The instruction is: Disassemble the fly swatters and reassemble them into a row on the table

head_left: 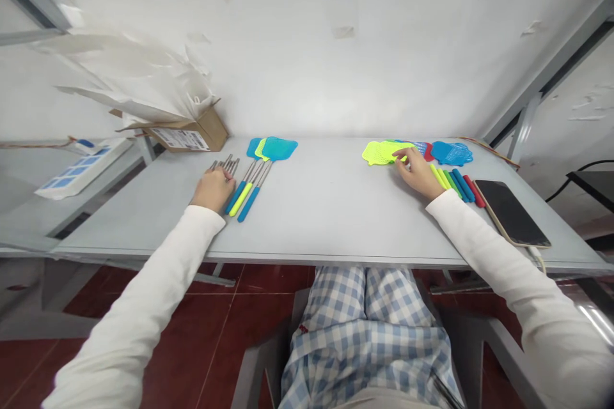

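Observation:
On the left side of the table, my left hand (214, 189) is curled over a bunch of thin metal rods (229, 165), whose ends stick out past its fingers. Right beside it lie three whole fly swatters (255, 179) with blue and yellow handles. Across the table, my right hand (416, 172) pinches the edge of a yellow-green fly swatter head (381, 152) in a spread of loose heads. Blue heads (451, 153) lie to its right, with a red one partly covered between. Loose handles (455, 185) in yellow, green, blue and red form a row near my right wrist.
A phone (513, 211) with a white cable lies at the table's right. An opened cardboard box (192, 131) with white wrapping stands at the back left. Further left is a white and blue power strip (84, 166). The wall (307, 45) borders the table's back edge.

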`<act>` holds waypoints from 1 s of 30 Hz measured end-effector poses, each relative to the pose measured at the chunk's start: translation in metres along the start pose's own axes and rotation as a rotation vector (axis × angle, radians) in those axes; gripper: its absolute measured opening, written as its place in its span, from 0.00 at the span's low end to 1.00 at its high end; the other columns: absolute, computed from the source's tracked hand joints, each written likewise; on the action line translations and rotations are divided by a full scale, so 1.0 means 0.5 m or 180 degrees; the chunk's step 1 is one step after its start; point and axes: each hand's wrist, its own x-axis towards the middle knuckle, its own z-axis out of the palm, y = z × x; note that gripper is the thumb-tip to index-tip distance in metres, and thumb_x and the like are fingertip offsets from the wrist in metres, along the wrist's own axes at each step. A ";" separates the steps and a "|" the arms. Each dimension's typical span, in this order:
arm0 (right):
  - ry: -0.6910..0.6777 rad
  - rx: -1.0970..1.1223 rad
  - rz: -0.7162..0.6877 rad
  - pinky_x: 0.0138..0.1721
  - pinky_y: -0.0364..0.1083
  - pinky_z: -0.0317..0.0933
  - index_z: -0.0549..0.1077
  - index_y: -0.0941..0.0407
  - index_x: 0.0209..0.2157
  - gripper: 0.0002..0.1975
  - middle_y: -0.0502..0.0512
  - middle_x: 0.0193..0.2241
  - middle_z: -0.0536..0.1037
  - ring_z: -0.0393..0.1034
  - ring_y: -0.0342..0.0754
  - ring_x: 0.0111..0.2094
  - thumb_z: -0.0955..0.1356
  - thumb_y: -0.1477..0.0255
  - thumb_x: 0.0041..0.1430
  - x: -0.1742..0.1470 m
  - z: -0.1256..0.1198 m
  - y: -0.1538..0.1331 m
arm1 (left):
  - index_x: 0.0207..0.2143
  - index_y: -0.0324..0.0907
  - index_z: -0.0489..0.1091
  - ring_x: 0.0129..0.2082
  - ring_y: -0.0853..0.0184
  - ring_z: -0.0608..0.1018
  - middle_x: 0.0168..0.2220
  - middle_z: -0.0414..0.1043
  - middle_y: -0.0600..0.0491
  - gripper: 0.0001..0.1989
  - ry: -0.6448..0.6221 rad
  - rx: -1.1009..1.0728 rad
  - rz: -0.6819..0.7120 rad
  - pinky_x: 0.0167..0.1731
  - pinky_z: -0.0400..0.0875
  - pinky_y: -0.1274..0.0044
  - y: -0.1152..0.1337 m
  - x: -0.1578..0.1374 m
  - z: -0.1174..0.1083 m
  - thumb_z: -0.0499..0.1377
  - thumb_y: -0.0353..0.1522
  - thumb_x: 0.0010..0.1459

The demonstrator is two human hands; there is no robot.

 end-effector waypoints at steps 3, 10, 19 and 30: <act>0.0295 -0.0586 0.0062 0.52 0.60 0.62 0.73 0.57 0.44 0.15 0.67 0.42 0.74 0.67 0.61 0.47 0.58 0.70 0.65 0.008 -0.018 0.012 | 0.43 0.39 0.69 0.48 0.47 0.77 0.40 0.75 0.38 0.14 -0.0091 0.0104 -0.0261 0.51 0.70 0.62 0.010 0.007 -0.002 0.56 0.33 0.53; 0.0014 -0.1251 0.0187 0.54 0.61 0.59 0.74 0.61 0.52 0.20 0.71 0.48 0.71 0.65 0.65 0.50 0.59 0.68 0.66 0.007 -0.025 0.026 | 0.30 0.41 0.70 0.45 0.49 0.78 0.33 0.76 0.41 0.06 -0.0457 0.0544 -0.0256 0.46 0.72 0.66 0.043 0.022 -0.032 0.59 0.34 0.51; -0.0078 -0.1583 0.0470 0.46 0.64 0.62 0.73 0.63 0.49 0.19 0.76 0.48 0.72 0.65 0.71 0.50 0.61 0.68 0.63 -0.001 -0.031 -0.012 | 0.33 0.41 0.69 0.39 0.57 0.78 0.23 0.69 0.55 0.05 -0.0015 -0.0992 -0.0490 0.47 0.70 0.66 0.141 -0.030 -0.172 0.57 0.33 0.53; -0.0684 -0.2066 0.2113 0.43 0.52 0.64 0.78 0.62 0.42 0.19 0.72 0.43 0.79 0.75 0.61 0.45 0.59 0.67 0.68 0.011 -0.159 -0.015 | 0.31 0.40 0.65 0.29 0.70 0.78 0.28 0.72 0.55 0.08 -0.1777 -0.4959 0.0196 0.36 0.74 0.76 0.416 -0.146 0.027 0.63 0.30 0.50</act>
